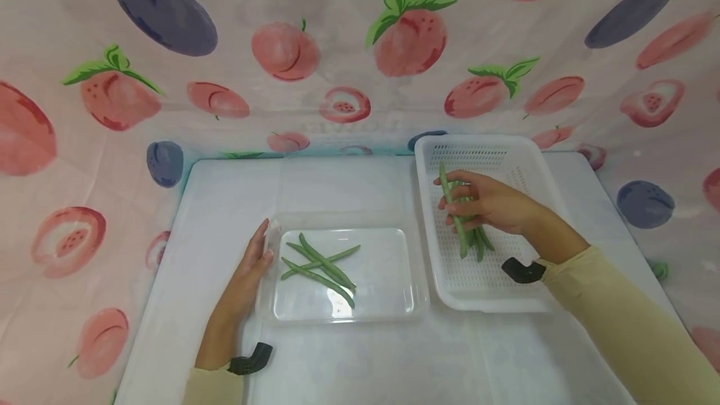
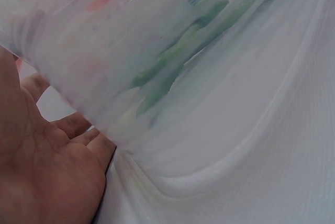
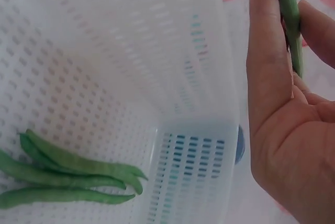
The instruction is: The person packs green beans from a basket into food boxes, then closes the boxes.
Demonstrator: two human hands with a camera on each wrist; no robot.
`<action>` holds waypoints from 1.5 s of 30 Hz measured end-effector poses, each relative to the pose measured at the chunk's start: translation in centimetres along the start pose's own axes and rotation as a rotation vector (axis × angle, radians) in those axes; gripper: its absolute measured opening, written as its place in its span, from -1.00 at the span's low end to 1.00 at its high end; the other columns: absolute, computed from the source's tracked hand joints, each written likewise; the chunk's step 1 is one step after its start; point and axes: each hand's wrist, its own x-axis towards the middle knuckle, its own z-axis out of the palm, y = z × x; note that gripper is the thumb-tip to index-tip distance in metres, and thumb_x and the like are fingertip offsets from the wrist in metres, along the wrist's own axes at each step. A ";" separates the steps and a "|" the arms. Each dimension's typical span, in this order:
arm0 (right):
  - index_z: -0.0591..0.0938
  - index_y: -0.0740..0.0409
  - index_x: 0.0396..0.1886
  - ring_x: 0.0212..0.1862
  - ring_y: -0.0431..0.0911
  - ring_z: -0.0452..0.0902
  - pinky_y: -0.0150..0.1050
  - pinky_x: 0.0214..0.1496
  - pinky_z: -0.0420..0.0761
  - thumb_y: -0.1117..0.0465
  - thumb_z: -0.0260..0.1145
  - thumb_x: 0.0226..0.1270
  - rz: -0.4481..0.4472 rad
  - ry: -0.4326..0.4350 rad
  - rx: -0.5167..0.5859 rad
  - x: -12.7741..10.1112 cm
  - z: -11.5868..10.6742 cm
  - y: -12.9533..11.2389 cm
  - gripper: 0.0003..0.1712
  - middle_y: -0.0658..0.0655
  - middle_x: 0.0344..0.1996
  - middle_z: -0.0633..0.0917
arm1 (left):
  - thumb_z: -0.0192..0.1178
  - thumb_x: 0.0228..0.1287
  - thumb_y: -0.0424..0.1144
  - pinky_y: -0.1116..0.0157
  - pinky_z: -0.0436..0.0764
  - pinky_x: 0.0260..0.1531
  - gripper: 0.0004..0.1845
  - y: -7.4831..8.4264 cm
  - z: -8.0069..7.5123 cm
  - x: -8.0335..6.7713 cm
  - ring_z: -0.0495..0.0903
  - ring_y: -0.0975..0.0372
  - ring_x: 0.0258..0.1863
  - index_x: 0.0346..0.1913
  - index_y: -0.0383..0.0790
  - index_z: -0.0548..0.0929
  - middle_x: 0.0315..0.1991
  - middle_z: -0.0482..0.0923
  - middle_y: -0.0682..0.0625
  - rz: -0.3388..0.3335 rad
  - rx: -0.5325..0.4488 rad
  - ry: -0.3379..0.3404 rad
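My right hand (image 1: pixel 497 204) pinches a green bean (image 1: pixel 462 242) between thumb and fingers, above the white perforated basket (image 1: pixel 520 280). In the right wrist view, the held green bean (image 3: pixel 289 7) stands nearly upright, its top end cut off by the frame. Several more green beans (image 3: pixel 73 164) lie on the basket floor, partly covered by the hand in the head view. To the left, a clear plastic container (image 1: pixel 388 274) holds several crossed green beans (image 1: pixel 323 261). My left hand (image 1: pixel 250 274) rests against this container's left wall, its fingers extended along the outside.
Both containers sit side by side on a white table (image 1: pixel 225 199), the basket to the right and reaching farther back. A fruit-patterned cloth (image 1: pixel 337 36) hangs behind the table and along its sides. A black wrist device (image 1: pixel 251 359) sits at each sleeve cuff.
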 end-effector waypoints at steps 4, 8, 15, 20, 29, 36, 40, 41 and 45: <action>0.26 0.28 0.45 -0.17 -0.06 0.74 -0.17 -0.18 0.77 0.31 0.33 0.44 -0.003 -0.021 0.014 0.1 1.0 -0.4 -0.31 0.20 0.00 0.66 | -0.15 0.64 -0.17 -0.48 -0.03 0.37 -0.31 0.0 0.0 0.0 -0.33 -0.13 0.66 0.64 0.36 -0.12 0.70 -0.33 0.00 -0.009 0.001 0.002; 0.30 0.27 0.41 -0.22 -0.05 0.75 -0.17 -0.20 0.78 0.32 0.32 0.45 -0.018 -0.046 0.054 0.4 1.8 -0.7 -0.37 0.23 -0.02 0.65 | -0.15 0.64 -0.18 -0.46 0.00 0.37 -0.31 -0.1 0.1 0.0 -0.32 -0.13 0.66 0.64 0.37 -0.12 0.70 -0.31 0.00 -0.007 0.004 0.003; 0.35 0.18 0.38 -0.22 -0.02 0.73 -0.08 -0.16 0.79 0.27 0.36 0.43 -0.012 -0.068 0.030 1.2 3.3 -1.4 -0.39 0.18 -0.08 0.66 | -0.15 0.64 -0.18 -0.49 -0.07 0.38 -0.31 0.1 0.1 0.0 -0.32 -0.11 0.67 0.64 0.35 -0.12 0.70 -0.31 -0.01 -0.002 0.001 0.009; 0.37 0.13 0.39 -0.20 0.02 0.75 -0.10 -0.21 0.79 0.23 0.39 0.41 -0.006 -0.072 -0.011 1.8 4.4 -2.0 -0.38 0.18 -0.06 0.65 | -0.15 0.64 -0.18 -0.47 -0.08 0.40 -0.31 0.1 0.2 0.0 -0.34 -0.09 0.67 0.65 0.34 -0.12 0.70 -0.30 0.02 -0.001 -0.004 0.016; 0.39 0.11 0.36 -0.28 0.03 0.75 -0.11 -0.25 0.79 0.22 0.39 0.41 -0.015 -0.112 0.015 2.9 6.6 -2.6 -0.40 0.16 -0.17 0.66 | -0.17 0.65 -0.19 -0.44 0.00 0.39 -0.31 0.1 0.2 0.1 -0.33 -0.11 0.66 0.66 0.28 -0.15 0.70 -0.31 0.01 0.008 -0.011 0.012; 0.41 0.08 0.34 -0.29 0.04 0.74 -0.12 -0.23 0.79 0.23 0.40 0.41 -0.004 -0.127 0.010 3.6 7.9 -2.9 -0.43 0.15 -0.21 0.65 | -0.15 0.65 -0.17 -0.47 -0.11 0.41 -0.31 0.1 0.2 0.0 -0.36 -0.08 0.67 0.65 0.34 -0.13 0.70 -0.32 0.03 -0.009 0.002 0.016; 0.42 0.08 0.33 -0.32 0.02 0.73 -0.12 -0.24 0.78 0.24 0.40 0.40 -0.003 -0.144 0.002 4.2 8.6 -3.1 -0.43 0.13 -0.23 0.64 | -0.16 0.65 -0.18 -0.47 -0.08 0.40 -0.31 0.1 0.1 0.1 -0.35 -0.09 0.67 0.65 0.33 -0.13 0.70 -0.32 0.02 -0.002 -0.010 0.011; 0.42 0.08 0.33 -0.32 0.02 0.73 -0.13 -0.24 0.77 0.24 0.40 0.39 -0.002 -0.149 0.002 4.3 8.8 -3.1 -0.43 0.12 -0.24 0.64 | -0.16 0.65 -0.19 -0.47 -0.08 0.40 -0.31 0.1 0.1 0.1 -0.35 -0.09 0.67 0.65 0.33 -0.13 0.70 -0.32 0.02 0.001 -0.015 0.010; 0.43 0.08 0.32 -0.36 -0.04 0.72 -0.17 -0.29 0.75 0.25 0.42 0.38 0.002 -0.154 0.000 5.0 9.6 -3.1 -0.43 0.10 -0.24 0.66 | -0.17 0.65 -0.19 -0.47 -0.07 0.39 -0.31 0.1 0.2 0.1 -0.35 -0.10 0.66 0.65 0.35 -0.14 0.70 -0.33 0.02 0.001 -0.021 0.006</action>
